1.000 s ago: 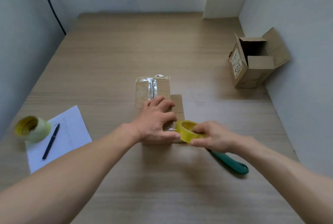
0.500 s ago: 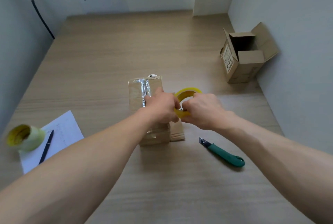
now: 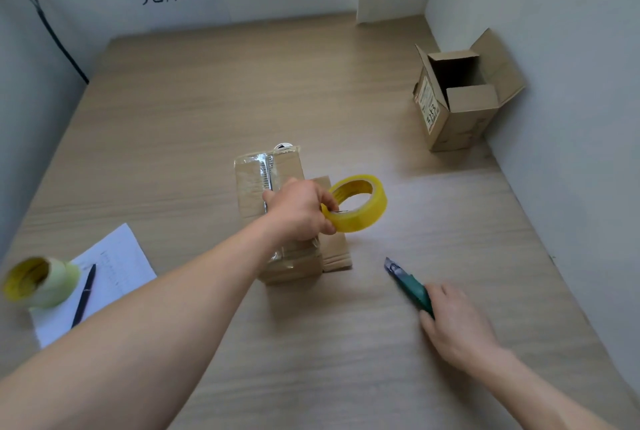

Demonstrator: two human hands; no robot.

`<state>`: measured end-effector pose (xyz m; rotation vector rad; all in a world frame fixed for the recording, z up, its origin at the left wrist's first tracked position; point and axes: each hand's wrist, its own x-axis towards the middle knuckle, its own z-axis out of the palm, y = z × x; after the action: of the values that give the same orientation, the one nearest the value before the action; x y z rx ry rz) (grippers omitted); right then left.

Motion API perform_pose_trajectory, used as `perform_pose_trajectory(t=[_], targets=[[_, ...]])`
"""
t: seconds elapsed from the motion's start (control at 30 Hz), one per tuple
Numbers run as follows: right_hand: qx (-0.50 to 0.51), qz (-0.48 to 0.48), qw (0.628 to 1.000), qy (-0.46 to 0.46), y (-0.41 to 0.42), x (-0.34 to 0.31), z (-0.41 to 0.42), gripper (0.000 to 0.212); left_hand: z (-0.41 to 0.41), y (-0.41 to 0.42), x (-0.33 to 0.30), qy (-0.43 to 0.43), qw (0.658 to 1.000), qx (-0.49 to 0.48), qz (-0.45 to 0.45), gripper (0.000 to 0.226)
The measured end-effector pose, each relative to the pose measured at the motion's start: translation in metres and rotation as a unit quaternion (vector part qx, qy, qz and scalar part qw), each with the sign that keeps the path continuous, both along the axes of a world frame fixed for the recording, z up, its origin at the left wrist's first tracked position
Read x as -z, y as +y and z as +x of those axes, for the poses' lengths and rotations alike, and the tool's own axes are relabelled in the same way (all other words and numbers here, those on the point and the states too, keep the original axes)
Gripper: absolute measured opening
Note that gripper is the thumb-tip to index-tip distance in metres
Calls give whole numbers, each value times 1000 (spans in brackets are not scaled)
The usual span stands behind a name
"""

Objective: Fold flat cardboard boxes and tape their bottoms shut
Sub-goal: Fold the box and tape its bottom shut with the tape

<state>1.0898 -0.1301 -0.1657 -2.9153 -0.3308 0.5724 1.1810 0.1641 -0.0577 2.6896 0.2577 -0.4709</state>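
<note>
A small cardboard box [image 3: 258, 187] stands bottom-up in the middle of the wooden table [image 3: 207, 100], with clear tape along its seam and a flap lying out to its right. My left hand [image 3: 299, 209] is above the box and grips the yellow tape roll [image 3: 360, 204], which hangs in the air to the right of the box. My right hand [image 3: 453, 322] lies on the table at the lower right, its fingers over the handle of the green utility knife [image 3: 407, 282]. The knife's blade end points up and left.
A folded cardboard box [image 3: 457, 118] with open top flaps stands at the far right by the wall. At the left lie a second tape roll [image 3: 38, 282], a white sheet [image 3: 114, 270] and a black pen [image 3: 83, 296]. Walls close in left, back and right.
My right hand let go of the yellow roll and dropped to the green knife. My left hand took over the roll and holds it above the box.
</note>
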Motion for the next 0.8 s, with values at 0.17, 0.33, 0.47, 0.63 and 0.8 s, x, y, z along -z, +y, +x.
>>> perform_pose_trajectory(t=[0.17,0.33,0.47,0.63,0.8], targets=[[-2,301,953,-28,32,-24,-18,40,2,-2,-3,10,1000,-11,5,28],[-49,361,930,-52,69,-42,-10,36,3,-3,-5,25,1000,-17,1,29],[-55,357,932,-35,78,-38,-5,37,3,-2,-3,21,1000,-17,0,29],[-59,283,957,2,69,-12,-4,31,2,-1,-2,13,1000,-21,-9,29],[52,66,996,15,31,2,-1,41,0,-1,-2,6,1000,-23,-13,29]])
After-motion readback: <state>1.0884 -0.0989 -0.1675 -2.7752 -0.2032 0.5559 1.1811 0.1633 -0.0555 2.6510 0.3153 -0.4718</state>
